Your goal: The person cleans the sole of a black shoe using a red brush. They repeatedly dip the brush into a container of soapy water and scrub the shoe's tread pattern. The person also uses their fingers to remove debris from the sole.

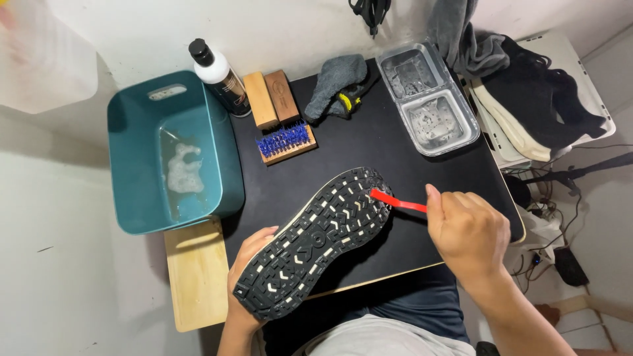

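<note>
Head view: left hand (249, 264) grips the upturned shoe (316, 240) overhanging the black mat's (395, 151) near edge; right hand (468, 231) pinches a red tool (397, 201) at the shoe's toe.

just one head cam here, looking nearly straight down at the table (409, 151) from close up, wall at 12 o'clock.

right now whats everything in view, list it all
shoe: 1, black sole with cream lugs, sole up, front of table
red tool: 1, tip on the sole's toe end
table: 1, black top
tub: 1, teal, soapy water, left
bottle: 1, white, black cap, back
wooden blocks: 2, tan and brown, beside bottle
brush: 1, blue bristles up
cloth: 1, grey, back centre
tray: 1, clear, two compartments
black shoe: 1, far right
left hand: holds shoe's heel end
right hand: grips red tool
</note>
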